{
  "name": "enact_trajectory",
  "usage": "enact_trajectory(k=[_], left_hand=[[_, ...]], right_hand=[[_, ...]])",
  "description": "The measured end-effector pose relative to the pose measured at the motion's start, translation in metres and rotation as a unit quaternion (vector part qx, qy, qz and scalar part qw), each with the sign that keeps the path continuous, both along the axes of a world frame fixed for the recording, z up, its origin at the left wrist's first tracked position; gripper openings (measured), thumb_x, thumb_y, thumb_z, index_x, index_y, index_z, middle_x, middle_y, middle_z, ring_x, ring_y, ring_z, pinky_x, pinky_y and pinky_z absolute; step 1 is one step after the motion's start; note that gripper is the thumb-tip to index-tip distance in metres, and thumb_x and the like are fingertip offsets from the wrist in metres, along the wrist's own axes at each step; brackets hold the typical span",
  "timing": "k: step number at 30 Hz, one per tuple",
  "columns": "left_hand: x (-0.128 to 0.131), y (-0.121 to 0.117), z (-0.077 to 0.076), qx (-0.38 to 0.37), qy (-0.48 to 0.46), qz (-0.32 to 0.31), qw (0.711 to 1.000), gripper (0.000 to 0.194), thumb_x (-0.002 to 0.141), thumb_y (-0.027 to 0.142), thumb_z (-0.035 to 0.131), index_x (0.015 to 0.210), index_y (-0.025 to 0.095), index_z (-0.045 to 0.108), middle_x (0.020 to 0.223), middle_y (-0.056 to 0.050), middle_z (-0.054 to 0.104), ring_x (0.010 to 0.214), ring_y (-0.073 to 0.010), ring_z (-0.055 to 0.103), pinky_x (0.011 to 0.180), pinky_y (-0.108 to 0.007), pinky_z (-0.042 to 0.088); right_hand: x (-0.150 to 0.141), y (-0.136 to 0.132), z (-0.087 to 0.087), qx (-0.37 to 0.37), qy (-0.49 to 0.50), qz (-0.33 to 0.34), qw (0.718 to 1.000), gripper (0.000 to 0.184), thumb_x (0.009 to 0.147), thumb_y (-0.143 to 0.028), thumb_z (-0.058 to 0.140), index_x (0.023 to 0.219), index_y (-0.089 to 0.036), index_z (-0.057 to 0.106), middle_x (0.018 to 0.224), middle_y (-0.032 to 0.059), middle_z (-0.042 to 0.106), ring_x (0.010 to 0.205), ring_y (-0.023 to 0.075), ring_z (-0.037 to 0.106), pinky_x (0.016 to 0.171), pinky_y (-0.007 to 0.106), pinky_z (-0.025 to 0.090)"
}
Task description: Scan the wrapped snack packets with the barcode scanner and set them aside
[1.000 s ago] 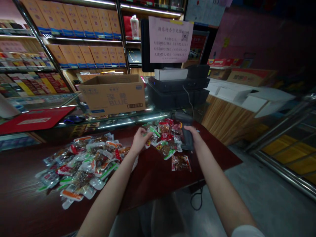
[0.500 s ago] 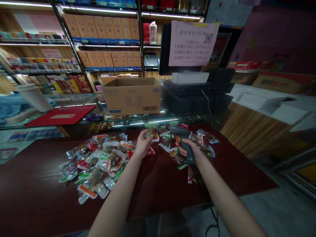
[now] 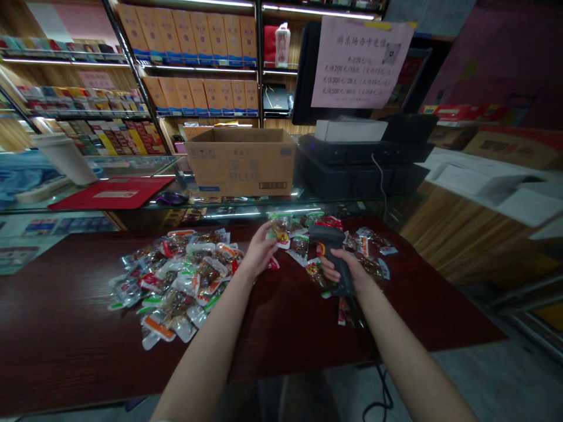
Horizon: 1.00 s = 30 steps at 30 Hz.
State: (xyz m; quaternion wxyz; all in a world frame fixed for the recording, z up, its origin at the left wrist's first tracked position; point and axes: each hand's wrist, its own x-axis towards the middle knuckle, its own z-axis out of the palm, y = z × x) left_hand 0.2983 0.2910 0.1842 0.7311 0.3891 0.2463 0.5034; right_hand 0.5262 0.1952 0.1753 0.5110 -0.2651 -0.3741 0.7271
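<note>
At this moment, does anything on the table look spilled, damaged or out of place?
Nothing looks clearly spilled or damaged. The left heap of packets looks untidy, with packets overlapping at mixed angles on the table. Small tears cannot be judged.

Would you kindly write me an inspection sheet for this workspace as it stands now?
Surface: red-brown table, glossy.
Job's things: barcode scanner; snack pouches heaped at left; looser pouches around the scanner.
Clutter: carton, red mat, mouse and white cup behind the table.
Hands: left hand touches a snack pouch, grip unclear; right hand holds the scanner.
Cables: black cable below the table's near edge; pale cable by a black device.
Surroundings: monitor bearing a pink sheet; shelved orange boxes.
</note>
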Motion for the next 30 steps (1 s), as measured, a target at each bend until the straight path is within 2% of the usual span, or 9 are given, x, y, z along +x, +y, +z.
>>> enact_trajectory(k=[5,10,12,15,17,21,24,27,30], left_hand=[[0.003,0.003,-0.003,0.003,-0.004,0.034,0.999,0.057,0.055,0.005,0.068,0.108,0.021,0.061,0.102,-0.002,0.068,0.084,-0.0126,0.065,0.077,-0.025,0.050],[0.003,0.009,-0.007,0.005,-0.023,0.066,0.998,0.031,0.054,0.008,0.070,0.082,0.016,0.060,0.078,0.001,0.065,0.075,-0.0119,0.064,0.075,-0.025,0.051],[0.002,0.010,-0.007,-0.001,-0.049,0.078,0.996,0.026,0.054,0.010,0.073,0.071,0.016,0.054,0.077,0.000,0.064,0.081,-0.0145,0.066,0.077,-0.027,0.052],[0.002,0.011,-0.007,0.010,-0.072,0.074,0.995,0.031,0.053,0.014,0.075,0.064,0.017,0.046,0.090,-0.002,0.066,0.089,-0.0187,0.067,0.076,-0.031,0.053],[0.001,0.011,-0.007,0.041,-0.044,0.087,0.994,0.029,0.054,0.015,0.074,0.064,0.016,0.046,0.095,-0.002,0.066,0.082,-0.0163,0.066,0.070,-0.028,0.052],[-0.003,0.013,-0.007,0.105,0.065,0.156,0.980,0.017,0.056,0.015,0.067,0.069,0.017,0.056,0.072,0.002,0.062,0.059,-0.0100,0.057,0.053,-0.019,0.043],[-0.004,0.016,-0.007,0.118,0.105,0.198,0.967,0.012,0.059,0.016,0.063,0.070,0.017,0.059,0.064,0.003,0.060,0.054,-0.0089,0.053,0.049,-0.017,0.038],[-0.003,0.016,-0.005,0.091,0.095,0.206,0.970,0.017,0.059,0.017,0.062,0.076,0.017,0.062,0.069,0.001,0.063,0.057,-0.0095,0.055,0.052,-0.018,0.041],[-0.001,0.012,-0.001,0.051,0.031,0.163,0.985,0.031,0.060,0.016,0.062,0.090,0.016,0.065,0.086,-0.003,0.068,0.068,-0.0117,0.061,0.061,-0.022,0.048]], right_hand=[[0.001,-0.001,0.002,-0.002,-0.021,-0.004,1.000,0.024,0.082,-0.038,0.060,0.093,-0.019,0.051,0.059,-0.0070,0.044,0.038,0.0043,0.029,0.035,0.018,0.025],[-0.001,-0.002,0.004,-0.008,-0.020,-0.012,1.000,0.025,0.081,-0.038,0.061,0.094,-0.019,0.051,0.058,-0.0070,0.044,0.037,0.0043,0.028,0.035,0.018,0.024],[-0.001,-0.002,0.004,-0.011,-0.017,-0.014,1.000,0.025,0.081,-0.037,0.061,0.094,-0.019,0.051,0.058,-0.0071,0.044,0.037,0.0043,0.028,0.035,0.018,0.024],[-0.001,-0.002,0.004,-0.013,-0.015,-0.013,1.000,0.024,0.080,-0.037,0.061,0.093,-0.019,0.051,0.058,-0.0071,0.044,0.037,0.0042,0.028,0.035,0.018,0.023],[-0.002,-0.002,0.005,-0.011,-0.015,-0.011,1.000,0.023,0.081,-0.036,0.061,0.092,-0.019,0.051,0.057,-0.0072,0.044,0.037,0.0042,0.028,0.035,0.018,0.024],[-0.002,-0.003,0.006,-0.010,-0.018,-0.003,1.000,0.024,0.081,-0.037,0.061,0.094,-0.019,0.052,0.057,-0.0074,0.043,0.037,0.0042,0.028,0.035,0.018,0.024],[-0.002,-0.003,0.005,-0.009,-0.027,-0.008,1.000,0.026,0.082,-0.037,0.060,0.097,-0.018,0.052,0.059,-0.0069,0.045,0.038,0.0044,0.031,0.036,0.018,0.025],[-0.003,-0.003,0.004,-0.003,-0.033,-0.009,0.999,0.025,0.081,-0.036,0.062,0.096,-0.018,0.051,0.061,-0.0062,0.047,0.040,0.0043,0.034,0.037,0.018,0.025],[-0.006,-0.004,0.005,0.002,-0.043,-0.006,0.999,0.028,0.079,-0.035,0.066,0.097,-0.018,0.052,0.061,-0.0063,0.049,0.039,0.0042,0.036,0.037,0.019,0.026]])
